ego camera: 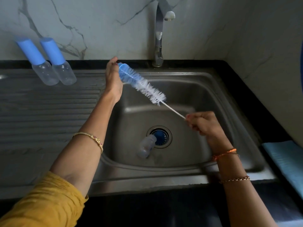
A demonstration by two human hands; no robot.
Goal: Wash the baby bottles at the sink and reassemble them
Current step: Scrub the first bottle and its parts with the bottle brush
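Two hands: both worked over the sink (226, 89), holding one bottle brush (141, 84) slantwise across the basin.
Basin room: the steel basin lay mostly bare, its rear and right walls unobstructed; its rim ran close to the black tabletop (255, 99) on the right.
Basin floor: an uncapped baby bottle (146, 147) lay on its side, its neck touching the drain strainer (161, 136), which showed a blue insert.
Tap: the faucet (158, 38) rose from the rear rim, its spout high above the brush; no water was visible.
Draining board: ribbed steel drainboard (49, 108) stretched left of the basin, bare apart from its far edge.
Standing bottles: two capped baby bottles (49, 63) with blue caps stood side by side at the back of the board, against the marble wall (98, 22), well apart from the hands.
Right edge: a pale blue cloth (285, 159) lay on the tabletop beside the sink.
Left hand (113, 76): raised near the rear rim, fingers closed on the blue tip of the brush; forearm extended, a gold bangle (91, 138) on it, yellow sleeve (42, 202) below.
Right hand (203, 123): lower, over the basin's right half, clenched on the white wire handle; wrist bent, an orange thread (224, 154) and a chain bracelet (234, 179) on the arm.
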